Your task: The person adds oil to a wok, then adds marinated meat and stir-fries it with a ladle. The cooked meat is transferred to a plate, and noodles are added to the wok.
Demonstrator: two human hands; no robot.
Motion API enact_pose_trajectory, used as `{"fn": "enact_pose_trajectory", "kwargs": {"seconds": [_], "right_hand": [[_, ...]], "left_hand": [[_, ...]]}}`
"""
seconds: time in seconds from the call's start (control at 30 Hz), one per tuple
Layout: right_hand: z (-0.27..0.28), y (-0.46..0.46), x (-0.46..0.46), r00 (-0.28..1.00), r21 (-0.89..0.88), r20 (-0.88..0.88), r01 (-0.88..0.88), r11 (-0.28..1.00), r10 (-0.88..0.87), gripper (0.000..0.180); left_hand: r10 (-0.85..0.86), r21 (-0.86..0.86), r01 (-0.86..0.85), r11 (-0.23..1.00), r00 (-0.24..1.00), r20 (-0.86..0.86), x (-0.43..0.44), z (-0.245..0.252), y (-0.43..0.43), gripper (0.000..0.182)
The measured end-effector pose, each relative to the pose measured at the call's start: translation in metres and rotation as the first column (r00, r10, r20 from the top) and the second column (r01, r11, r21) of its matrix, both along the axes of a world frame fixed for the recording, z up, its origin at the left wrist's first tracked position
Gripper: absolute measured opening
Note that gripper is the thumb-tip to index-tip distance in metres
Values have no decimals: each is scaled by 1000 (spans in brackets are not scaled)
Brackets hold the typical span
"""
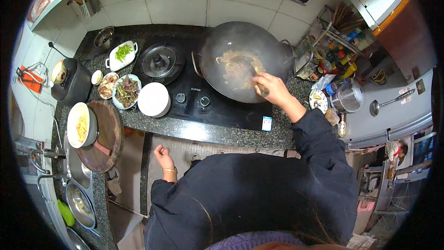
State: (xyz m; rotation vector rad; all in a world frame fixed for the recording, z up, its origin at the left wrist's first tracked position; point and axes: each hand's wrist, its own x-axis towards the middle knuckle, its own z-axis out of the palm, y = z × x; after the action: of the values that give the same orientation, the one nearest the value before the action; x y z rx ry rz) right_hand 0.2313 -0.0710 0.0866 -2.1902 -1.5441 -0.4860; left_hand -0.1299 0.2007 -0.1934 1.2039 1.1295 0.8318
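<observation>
My right hand (272, 88) grips the wooden handle of a wok spatula, whose blade lies in food (239, 69) inside a large dark wok (222, 81). Steam blurs the food. The wok stands on the right burner of a black gas cooktop (225, 116). My left hand (164, 157) hangs low in front of the counter, its fingers curled loosely and nothing seen in it. Left of the cooktop's knobs sits a white bowl (154, 100), beside a bowl of purplish-green cut vegetables (127, 91) and a bowl of pale slices (108, 85). A white dish holds chopped greens (123, 52).
A bowl of orange and yellow shreds (82, 125) and a red-handled knife (102, 148) rest on a round wooden board (114, 121), near the sink (79, 170). Condiment bottles (348, 69) and a metal pot (347, 97) stand right. Another person (395, 151) is at far right.
</observation>
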Motion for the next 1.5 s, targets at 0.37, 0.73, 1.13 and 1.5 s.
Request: {"fn": "enact_pose_trajectory", "kwargs": {"seconds": [0.37, 0.73, 1.13, 1.5], "right_hand": [[-7, 0, 2, 986, -109, 12, 166, 980, -166, 31], [-11, 27, -2, 978, 52, -117, 178, 983, -171, 26], [56, 13, -49, 951, -252, -259, 100, 962, -167, 21], [12, 5, 126, 300, -52, -627, 905, 423, -719, 40]], "left_hand": [[-84, -20, 85, 996, 996, 36, 9, 10, 53, 31], [-139, -87, 142, 986, 990, 39, 6, 17, 73, 27], [-159, -68, 162, 984, 986, 50, 8, 37, 79, 13], [-188, -70, 187, 980, 982, 4, -1, 61, 74, 44]]}}
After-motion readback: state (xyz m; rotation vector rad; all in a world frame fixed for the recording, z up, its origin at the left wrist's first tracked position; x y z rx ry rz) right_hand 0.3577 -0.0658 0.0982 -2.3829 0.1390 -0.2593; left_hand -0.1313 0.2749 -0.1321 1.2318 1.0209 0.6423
